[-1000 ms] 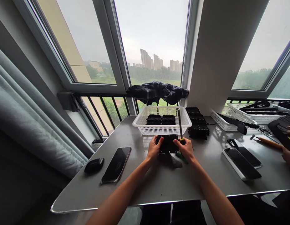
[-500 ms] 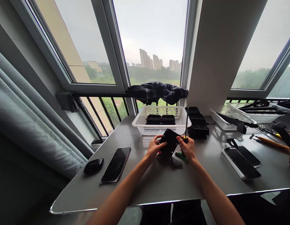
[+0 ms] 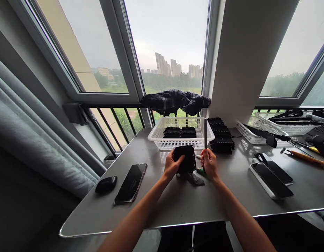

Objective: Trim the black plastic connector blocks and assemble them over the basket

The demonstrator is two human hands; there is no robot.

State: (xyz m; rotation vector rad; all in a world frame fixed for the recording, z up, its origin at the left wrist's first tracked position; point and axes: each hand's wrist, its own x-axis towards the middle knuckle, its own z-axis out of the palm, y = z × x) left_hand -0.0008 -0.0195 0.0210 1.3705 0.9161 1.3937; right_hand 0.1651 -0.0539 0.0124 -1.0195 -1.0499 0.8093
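Note:
My left hand [image 3: 172, 164] grips the left side of a flat black plate [image 3: 186, 159] with small holes along its edge, thumb across its face. To its right, my right hand [image 3: 209, 163] is closed round a long, flat dark bar [image 3: 205, 134] that stands upright; it could be a file. Below the plate, a crumpled grey scrap [image 3: 196, 179] lies on the table. A green-handled tool [image 3: 201, 171] rests beside my right hand, partly hidden by it.
Behind my hands a white basket [image 3: 180, 144] holds black ribbed parts, with more ribbed parts [image 3: 221, 136] stacked beside it. Phones [image 3: 130, 182] and a mouse [image 3: 106, 184] lie on the table [image 3: 99, 218]. An orange-handled tool [image 3: 306, 156] and more baskets are at the right.
The yellow-collared screwdriver is no longer in my right hand, which now grips the flat bar. The right hand has left the plate, and the plate is turned more squarely.

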